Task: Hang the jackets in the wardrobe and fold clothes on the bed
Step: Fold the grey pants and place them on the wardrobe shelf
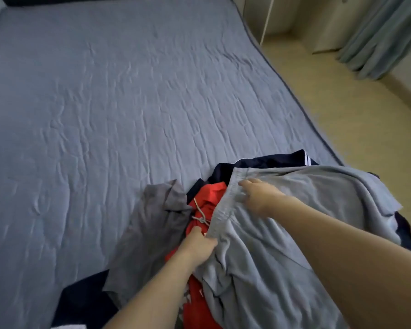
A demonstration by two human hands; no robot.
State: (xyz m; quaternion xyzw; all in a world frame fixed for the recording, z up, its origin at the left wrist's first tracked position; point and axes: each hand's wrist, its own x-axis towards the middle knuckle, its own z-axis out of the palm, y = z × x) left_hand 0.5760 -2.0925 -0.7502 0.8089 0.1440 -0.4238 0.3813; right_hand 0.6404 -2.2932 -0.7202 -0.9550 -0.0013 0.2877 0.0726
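On bed (pixel 105 103), unlabelled grey sweatpants (pixel 282 233)

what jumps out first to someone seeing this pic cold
The bright red garment in the clothes heap at the bed's near edge draws the eye first. Over it lie light grey sweatpants, whose elastic waistband both hands hold: the left hand at its near end, the right hand further along. Beyond them the wrinkled blue bedspread fills most of the view.
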